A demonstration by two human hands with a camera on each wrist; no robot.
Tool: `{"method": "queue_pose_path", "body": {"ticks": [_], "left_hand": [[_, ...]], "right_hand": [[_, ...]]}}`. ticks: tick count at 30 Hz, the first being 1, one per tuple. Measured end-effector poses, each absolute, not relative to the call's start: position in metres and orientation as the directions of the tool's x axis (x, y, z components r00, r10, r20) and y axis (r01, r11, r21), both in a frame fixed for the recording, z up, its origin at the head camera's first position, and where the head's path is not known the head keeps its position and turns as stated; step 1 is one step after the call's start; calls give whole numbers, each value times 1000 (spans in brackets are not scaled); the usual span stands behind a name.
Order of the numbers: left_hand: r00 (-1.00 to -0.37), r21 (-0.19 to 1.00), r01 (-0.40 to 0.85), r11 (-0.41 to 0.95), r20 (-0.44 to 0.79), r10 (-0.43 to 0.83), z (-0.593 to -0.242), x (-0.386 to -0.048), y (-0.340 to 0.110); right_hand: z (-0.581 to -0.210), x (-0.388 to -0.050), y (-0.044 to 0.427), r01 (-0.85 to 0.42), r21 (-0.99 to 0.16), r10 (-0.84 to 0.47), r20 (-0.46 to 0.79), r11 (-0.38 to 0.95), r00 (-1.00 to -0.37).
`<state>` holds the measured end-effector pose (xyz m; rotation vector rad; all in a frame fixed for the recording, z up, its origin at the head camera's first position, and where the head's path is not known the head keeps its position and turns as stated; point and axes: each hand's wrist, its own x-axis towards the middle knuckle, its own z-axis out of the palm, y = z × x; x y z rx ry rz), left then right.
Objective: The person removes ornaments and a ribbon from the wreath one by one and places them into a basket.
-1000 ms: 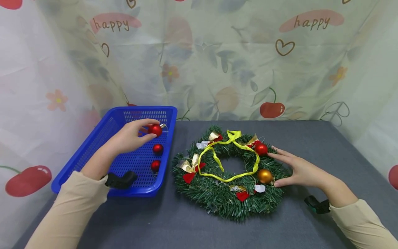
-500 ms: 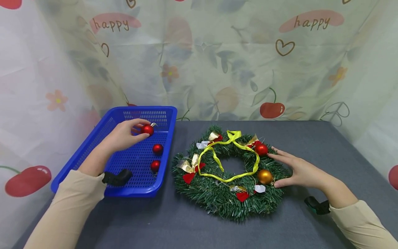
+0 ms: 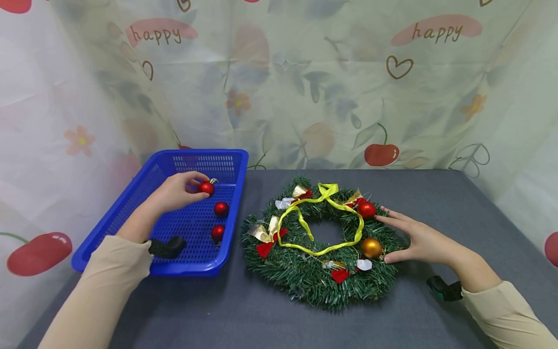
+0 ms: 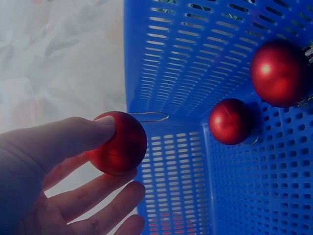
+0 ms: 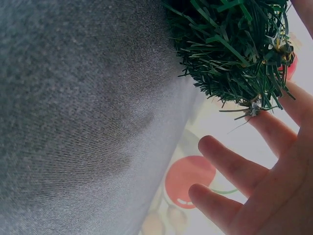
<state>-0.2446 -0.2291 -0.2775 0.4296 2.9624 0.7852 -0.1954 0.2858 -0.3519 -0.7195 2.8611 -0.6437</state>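
My left hand (image 3: pixel 176 193) pinches a shiny red bauble (image 3: pixel 207 188) between thumb and fingers, above the far part of a blue plastic basket (image 3: pixel 237 213). In the left wrist view the bauble's wire loop (image 4: pixel 151 116) points toward the basket wall. Two more red baubles, one nearer the back (image 3: pixel 221 209) and one nearer the front (image 3: pixel 217 232), lie along the basket's right side. My right hand (image 3: pixel 425 244) rests at the right edge of a green wreath (image 3: pixel 322 286), fingers spread and fairly straight. Close to its fingertips sit a red bauble (image 3: pixel 366 209) and a gold bauble (image 3: pixel 371 247) on the wreath.
A yellow ribbon (image 3: pixel 315 252) lies looped over the wreath, among gold, red and white bows (image 3: pixel 267 235). The dark grey tabletop (image 3: pixel 244 315) runs under everything. A printed cloth (image 3: pixel 287 97) hangs behind and at both sides.
My left hand has moved left with the red bauble, away from the basket's right rim, then dipped slightly lower. The right hand and wreath stay in place.
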Motion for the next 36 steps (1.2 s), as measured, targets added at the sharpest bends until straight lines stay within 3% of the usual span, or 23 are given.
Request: {"method": "queue_pose_path", "body": {"ticks": [36], "left_hand": [[-960, 503, 229, 833, -26, 280, -289, -249, -229]], "right_hand": [[-353, -196, 286, -418, -438, -473, -19, 796, -881]]}}
